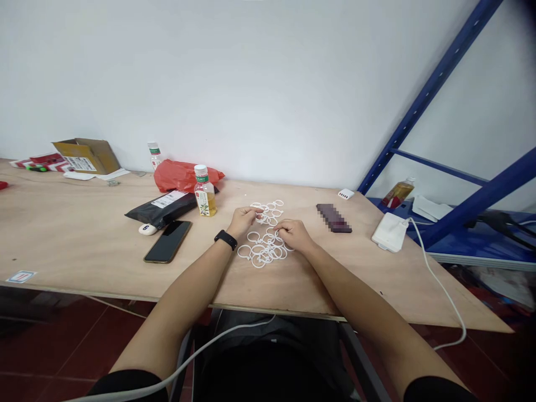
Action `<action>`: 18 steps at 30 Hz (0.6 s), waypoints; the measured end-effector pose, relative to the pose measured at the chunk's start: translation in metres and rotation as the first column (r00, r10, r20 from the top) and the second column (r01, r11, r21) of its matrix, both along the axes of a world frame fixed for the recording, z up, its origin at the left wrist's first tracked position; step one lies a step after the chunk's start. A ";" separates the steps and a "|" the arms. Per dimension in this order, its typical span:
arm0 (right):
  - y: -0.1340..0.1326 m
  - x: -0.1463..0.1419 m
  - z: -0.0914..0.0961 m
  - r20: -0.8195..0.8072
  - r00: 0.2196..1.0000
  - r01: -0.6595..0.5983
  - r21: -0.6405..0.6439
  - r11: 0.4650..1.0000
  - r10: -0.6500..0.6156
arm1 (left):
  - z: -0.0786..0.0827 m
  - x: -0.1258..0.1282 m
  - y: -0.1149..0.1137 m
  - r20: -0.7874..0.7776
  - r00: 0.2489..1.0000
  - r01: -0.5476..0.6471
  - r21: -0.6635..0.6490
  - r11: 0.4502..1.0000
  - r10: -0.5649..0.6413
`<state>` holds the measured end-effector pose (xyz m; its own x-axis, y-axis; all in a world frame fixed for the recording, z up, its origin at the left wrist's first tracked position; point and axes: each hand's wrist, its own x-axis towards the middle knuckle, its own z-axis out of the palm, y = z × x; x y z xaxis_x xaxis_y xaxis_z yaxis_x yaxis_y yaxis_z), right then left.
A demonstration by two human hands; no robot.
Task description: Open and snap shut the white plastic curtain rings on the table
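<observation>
Several thin white plastic rings [259, 261], each with what looks like a small tab or eyelet, lie in a loose, overlapping heap on the wooden table. A second, smaller cluster of white rings [276, 203] lies farther back. My left hand [244, 221], with a black band on its wrist, has thumb and forefinger pinched on a ring at the left of the back cluster. My right hand [295, 234] is closed at the right side of the heap, fingertips pinched at a white ring. Its fingers partly cover the rings beneath.
Left of the rings stand a drink bottle [205, 195], a phone [168, 241], a black parcel [167, 209] and a red bag [176, 174]. To the right lie a dark pixelated object [334, 218] and a white power bank [389, 232] with a cable. A blue metal frame [422, 95] rises at right.
</observation>
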<state>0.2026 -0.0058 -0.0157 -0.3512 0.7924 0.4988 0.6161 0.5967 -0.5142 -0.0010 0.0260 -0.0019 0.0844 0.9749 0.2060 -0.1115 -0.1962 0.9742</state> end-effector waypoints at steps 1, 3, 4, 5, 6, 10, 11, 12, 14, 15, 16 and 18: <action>0.000 0.000 0.000 0.003 1.000 -0.001 0.002 1.000 0.001 | 0.000 0.000 0.000 -0.001 1.000 -0.006 0.001 1.000 0.006; -0.001 0.000 0.001 0.006 1.000 -0.002 0.006 1.000 0.002 | 0.001 -0.001 0.001 -0.003 1.000 -0.009 0.009 1.000 0.009; -0.001 -0.001 0.002 0.006 1.000 -0.003 0.007 1.000 0.003 | 0.001 -0.001 0.001 -0.006 1.000 -0.006 0.012 1.000 0.006; -0.001 -0.001 0.002 0.006 1.000 -0.004 0.006 1.000 0.004 | 0.001 -0.001 0.002 -0.009 1.000 -0.003 0.013 1.000 0.003; -0.001 -0.001 0.002 0.006 1.000 -0.005 0.004 1.000 0.004 | 0.001 -0.002 0.002 -0.012 1.000 -0.001 0.011 1.000 0.002; -0.001 -0.002 0.002 -0.007 1.000 0.012 -0.005 1.000 -0.012 | 0.002 -0.002 0.003 -0.007 1.000 -0.021 -0.003 1.000 0.021; -0.001 -0.002 0.002 -0.022 0.999 0.028 -0.010 1.000 -0.029 | 0.003 -0.002 0.002 0.000 1.000 -0.023 -0.006 1.000 0.023; -0.001 -0.002 0.001 -0.049 0.998 0.049 -0.016 0.999 -0.049 | 0.003 -0.002 0.001 0.006 1.000 -0.013 -0.009 1.000 0.013; -0.002 -0.002 0.000 -0.131 0.987 0.091 -0.026 0.996 -0.093 | 0.002 -0.001 -0.001 -0.009 0.999 0.042 -0.026 0.999 -0.042; -0.002 -0.002 -0.001 -0.174 0.979 0.105 -0.031 0.994 -0.109 | 0.002 0.000 -0.003 -0.038 0.996 0.084 -0.039 0.996 -0.086; -0.003 -0.002 -0.001 -0.212 0.970 0.115 -0.037 0.993 -0.120 | 0.001 0.001 -0.005 -0.080 0.988 0.127 -0.053 0.990 -0.131; -0.003 -0.002 -0.002 -0.260 0.957 0.120 -0.052 0.991 -0.129 | -0.001 0.004 -0.009 -0.182 0.961 0.198 -0.075 0.977 -0.208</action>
<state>0.2010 -0.0087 -0.0176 -0.1093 0.8403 0.5310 0.5248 0.5024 -0.6871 0.0029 0.0173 -0.0028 0.3136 0.9427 0.1138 0.0421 -0.1335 0.9901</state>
